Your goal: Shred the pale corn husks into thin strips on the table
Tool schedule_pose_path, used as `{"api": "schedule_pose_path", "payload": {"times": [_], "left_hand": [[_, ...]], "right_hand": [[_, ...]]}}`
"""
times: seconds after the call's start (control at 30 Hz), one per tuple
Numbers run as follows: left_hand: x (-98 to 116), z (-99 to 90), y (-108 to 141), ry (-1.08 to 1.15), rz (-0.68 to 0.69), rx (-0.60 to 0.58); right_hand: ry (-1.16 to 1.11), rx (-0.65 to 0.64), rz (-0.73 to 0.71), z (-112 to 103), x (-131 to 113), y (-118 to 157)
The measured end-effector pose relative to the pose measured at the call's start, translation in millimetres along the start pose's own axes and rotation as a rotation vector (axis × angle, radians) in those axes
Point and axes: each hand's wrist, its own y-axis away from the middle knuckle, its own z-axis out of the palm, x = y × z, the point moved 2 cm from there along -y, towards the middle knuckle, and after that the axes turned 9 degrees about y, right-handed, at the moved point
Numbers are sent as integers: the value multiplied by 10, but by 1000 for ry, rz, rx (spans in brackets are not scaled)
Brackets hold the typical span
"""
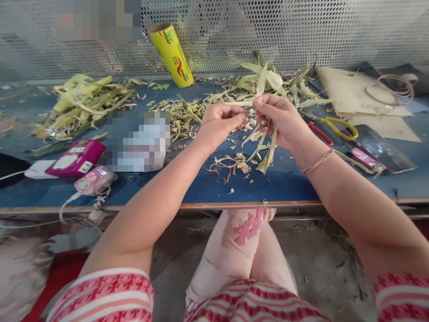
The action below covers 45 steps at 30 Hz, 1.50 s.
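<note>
Both hands are raised over the middle of the blue table. My right hand point(277, 117) pinches a few long, pale green dried leaf strips point(268, 156), which look like corn husk; their ends hang below the palm and one end stands up above the fingers. Just to its left, my left hand point(223, 121) has thumb and forefinger pressed together; whatever is between them is too small or hidden to make out. Beneath the hands lie curled scraps point(239, 163) of the same material. Behind them spreads a heap of leaf strips point(187, 114).
A leaf bundle point(83, 100) lies left, near a yellow wrap tube point(172, 56) leaning on the perforated metal screen point(214, 40). A magenta power adapter point(77, 157) sits at front left. Yellow-and-red-handled scissors point(340, 127), a dark phone point(385, 150) and brown paper point(358, 91) lie right.
</note>
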Motion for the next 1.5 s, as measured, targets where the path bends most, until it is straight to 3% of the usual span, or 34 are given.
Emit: {"api": "schedule_pose_path", "payload": {"times": [0.47, 0.9, 1.13, 1.33, 1.5], "left_hand": [[88, 38, 37, 81, -172, -14], [58, 44, 25, 167, -190, -73], [67, 58, 30, 167, -172, -79], [71, 52, 34, 150, -181, -74], [36, 23, 35, 144, -184, -63]], "right_hand": [[232, 72, -168, 19, -57, 59], [397, 106, -348, 18, -139, 127], [405, 98, -341, 16, -166, 157], [497, 108, -415, 15, -163, 145], [451, 101, -379, 25, -157, 147]]}}
